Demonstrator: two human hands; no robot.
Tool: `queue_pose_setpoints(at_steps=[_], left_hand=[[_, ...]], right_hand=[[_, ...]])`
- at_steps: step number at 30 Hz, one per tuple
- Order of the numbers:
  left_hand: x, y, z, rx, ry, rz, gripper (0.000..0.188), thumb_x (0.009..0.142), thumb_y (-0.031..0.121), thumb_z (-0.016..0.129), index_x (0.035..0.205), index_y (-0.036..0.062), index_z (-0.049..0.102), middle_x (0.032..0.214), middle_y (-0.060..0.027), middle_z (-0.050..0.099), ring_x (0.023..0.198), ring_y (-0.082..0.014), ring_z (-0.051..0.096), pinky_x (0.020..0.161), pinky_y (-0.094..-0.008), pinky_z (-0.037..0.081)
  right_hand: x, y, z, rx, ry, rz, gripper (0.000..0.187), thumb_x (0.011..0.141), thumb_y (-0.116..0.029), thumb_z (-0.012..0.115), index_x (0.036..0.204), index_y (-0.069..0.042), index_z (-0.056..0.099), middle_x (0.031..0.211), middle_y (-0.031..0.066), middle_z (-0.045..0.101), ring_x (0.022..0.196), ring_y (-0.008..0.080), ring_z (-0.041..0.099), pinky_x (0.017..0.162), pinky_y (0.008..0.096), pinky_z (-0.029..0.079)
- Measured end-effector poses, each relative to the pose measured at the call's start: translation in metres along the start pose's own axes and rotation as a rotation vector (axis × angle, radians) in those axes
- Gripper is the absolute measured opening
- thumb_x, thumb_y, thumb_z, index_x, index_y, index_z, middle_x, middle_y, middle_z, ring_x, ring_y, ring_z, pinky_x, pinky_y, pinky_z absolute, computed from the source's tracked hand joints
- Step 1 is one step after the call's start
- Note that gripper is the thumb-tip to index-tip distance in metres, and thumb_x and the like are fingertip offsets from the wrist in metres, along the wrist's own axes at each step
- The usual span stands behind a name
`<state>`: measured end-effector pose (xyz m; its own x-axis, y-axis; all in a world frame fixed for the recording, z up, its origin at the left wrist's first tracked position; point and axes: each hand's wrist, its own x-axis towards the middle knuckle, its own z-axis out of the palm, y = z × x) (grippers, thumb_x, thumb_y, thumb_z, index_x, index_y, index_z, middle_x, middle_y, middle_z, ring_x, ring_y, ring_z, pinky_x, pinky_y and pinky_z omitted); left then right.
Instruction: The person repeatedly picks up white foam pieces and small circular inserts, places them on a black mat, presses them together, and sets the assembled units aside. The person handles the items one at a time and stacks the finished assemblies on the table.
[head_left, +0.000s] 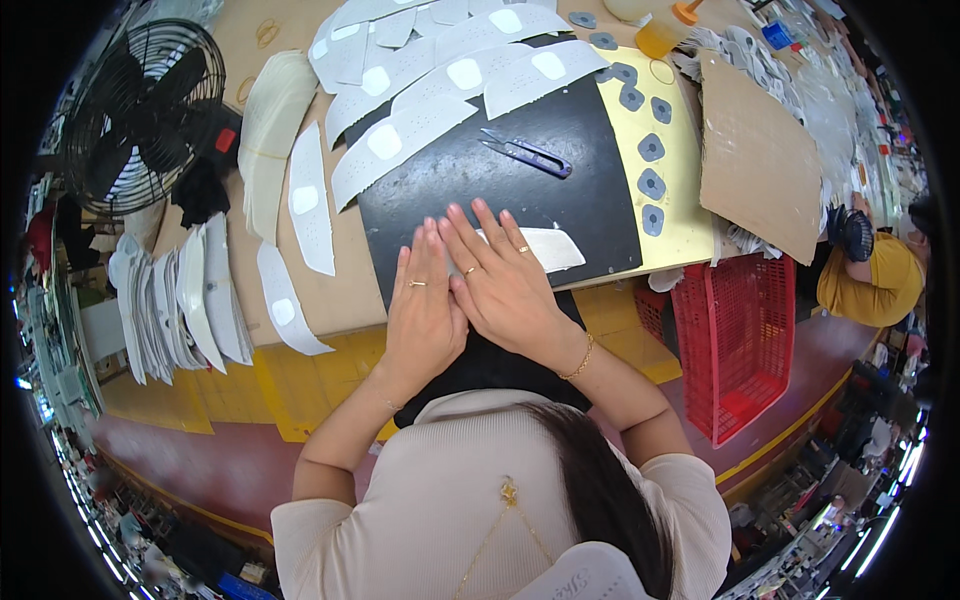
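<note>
Both my hands lie flat, side by side, near the front edge of a black mat (590,215). My left hand (425,305) has its fingers stretched out and touches my right hand at the thumbs. My right hand (505,290) also lies with fingers extended, covering part of a white curved panel (555,250). Only the panel's right end shows clearly. Beyond my hands, purple-handled thread snips (530,153) rest on the mat, blades toward the left. Several white perforated panels (405,145) with pale squarish patches overlap along the mat's far and left sides.
Grey patches (651,148) line a yellow strip at right, beside a cardboard sheet (760,160). An orange bottle (662,35) stands far right. Stacked panels (272,140) and a black fan (145,115) are left. A red crate (735,340) and another person (875,280) are right.
</note>
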<state>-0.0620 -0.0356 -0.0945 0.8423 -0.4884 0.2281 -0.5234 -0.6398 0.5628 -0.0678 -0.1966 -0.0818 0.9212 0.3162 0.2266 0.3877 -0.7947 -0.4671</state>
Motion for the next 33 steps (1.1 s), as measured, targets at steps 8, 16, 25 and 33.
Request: queue_pose_setpoints(at_steps=[8, 16, 25, 33], left_hand=[[-0.004, -0.003, -0.004, 0.222, -0.161, 0.019, 0.078, 0.085, 0.028, 0.061, 0.153, 0.0047, 0.031, 0.156, -0.0250, 0.029, 0.145, -0.0390, 0.030, 0.115, -0.0525, 0.028], [-0.004, 0.000, -0.004, 0.284, -0.174, 0.008, 0.080, 0.084, 0.040, 0.069, 0.151, 0.0116, 0.036, 0.157, -0.0234, 0.028, 0.144, -0.0374, 0.030, 0.115, -0.0498, 0.030], [-0.004, 0.003, -0.005, 0.305, -0.170, 0.048, 0.082, 0.086, 0.042, 0.068, 0.152, 0.0076, 0.033, 0.157, -0.0248, 0.027, 0.145, -0.0389, 0.029, 0.115, -0.0506, 0.029], [0.027, 0.022, -0.016, 0.240, -0.104, -0.119, 0.067, 0.078, 0.038, 0.077, 0.132, 0.0032, 0.056, 0.125, -0.0211, 0.053, 0.116, -0.0378, 0.050, 0.095, -0.0462, 0.041]], right_hand=[[-0.012, 0.019, -0.009, -0.180, -0.153, -0.037, 0.064, 0.093, -0.044, 0.054, 0.147, -0.011, 0.043, 0.157, 0.0057, 0.036, 0.146, 0.0235, 0.029, 0.120, 0.0462, 0.018], [-0.038, 0.035, -0.031, -0.256, -0.171, 0.042, 0.072, 0.088, -0.051, 0.059, 0.149, -0.016, 0.042, 0.156, 0.0025, 0.038, 0.144, 0.0190, 0.034, 0.120, 0.0452, 0.018], [-0.082, 0.052, -0.045, -0.425, -0.116, 0.259, 0.082, 0.088, -0.057, 0.058, 0.153, -0.012, 0.035, 0.158, 0.0055, 0.034, 0.148, 0.0233, 0.028, 0.120, 0.0537, 0.009], [-0.102, 0.051, -0.047, -0.237, 0.140, 0.507, 0.078, 0.093, -0.040, 0.063, 0.154, -0.006, 0.028, 0.161, 0.0158, 0.024, 0.150, 0.0377, 0.016, 0.116, 0.0634, 0.002]])
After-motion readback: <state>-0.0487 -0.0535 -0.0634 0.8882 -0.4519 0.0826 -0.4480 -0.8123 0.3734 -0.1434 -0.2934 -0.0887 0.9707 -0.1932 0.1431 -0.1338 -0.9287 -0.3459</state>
